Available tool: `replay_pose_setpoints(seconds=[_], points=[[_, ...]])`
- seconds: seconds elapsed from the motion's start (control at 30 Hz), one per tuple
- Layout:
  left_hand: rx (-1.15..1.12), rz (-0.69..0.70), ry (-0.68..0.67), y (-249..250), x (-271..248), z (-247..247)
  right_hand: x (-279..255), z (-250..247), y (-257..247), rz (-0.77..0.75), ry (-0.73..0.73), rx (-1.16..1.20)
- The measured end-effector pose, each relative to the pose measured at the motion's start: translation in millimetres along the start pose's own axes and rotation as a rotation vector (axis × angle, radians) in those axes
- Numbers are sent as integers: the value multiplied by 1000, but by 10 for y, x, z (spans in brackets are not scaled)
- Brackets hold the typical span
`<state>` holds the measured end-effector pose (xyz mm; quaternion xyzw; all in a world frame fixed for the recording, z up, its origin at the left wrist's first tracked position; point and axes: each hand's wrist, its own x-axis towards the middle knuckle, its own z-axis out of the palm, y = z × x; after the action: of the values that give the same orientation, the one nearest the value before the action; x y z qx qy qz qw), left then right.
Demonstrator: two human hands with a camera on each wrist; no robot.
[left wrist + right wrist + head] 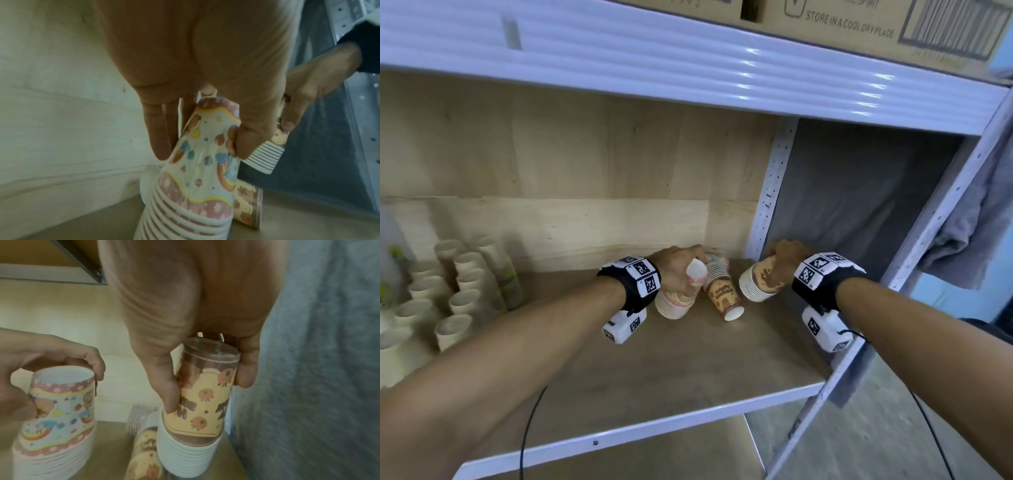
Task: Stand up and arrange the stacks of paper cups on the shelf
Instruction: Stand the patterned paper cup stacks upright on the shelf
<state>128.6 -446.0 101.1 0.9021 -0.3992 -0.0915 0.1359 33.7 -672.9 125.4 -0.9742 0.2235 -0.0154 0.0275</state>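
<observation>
Your left hand (677, 270) gripped the pink stack (677, 301) and your right hand (784, 258) the brown stack (756, 284), flanking the fallen stack (722, 294), probably for righting them.

The wooden shelf board (688, 359) with a white front edge carries plain pale cup stacks (462, 291) crowded at its left end. Near the back right corner a brown-patterned cup stack (722, 294) lies on its side, between a pink-patterned stack (674, 305) and another brown stack (756, 284), both gripped by hands
</observation>
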Motion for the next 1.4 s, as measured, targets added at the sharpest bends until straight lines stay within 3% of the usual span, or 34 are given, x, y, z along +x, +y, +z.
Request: replay_pose_setpoints(seconds=[0.33,0.4,0.83,1.13,1.4], points=[[51,-203,80,-409,-495,-668,146,-416,-1054,-247,66,34],[70,-254,95,-507,-604,-746,122,-433,-1275,-326,25,56],[70,-478,53,-1076,-1244,-788,-76,42,-2428,-628,-161,185],[91,-537,-54,-1408,-1287,-581,-130,380,-2808,-713,-222,225],[113,-568,-35,-1434,-1302,-443,-128,551,-2878,-721,-268,237]])
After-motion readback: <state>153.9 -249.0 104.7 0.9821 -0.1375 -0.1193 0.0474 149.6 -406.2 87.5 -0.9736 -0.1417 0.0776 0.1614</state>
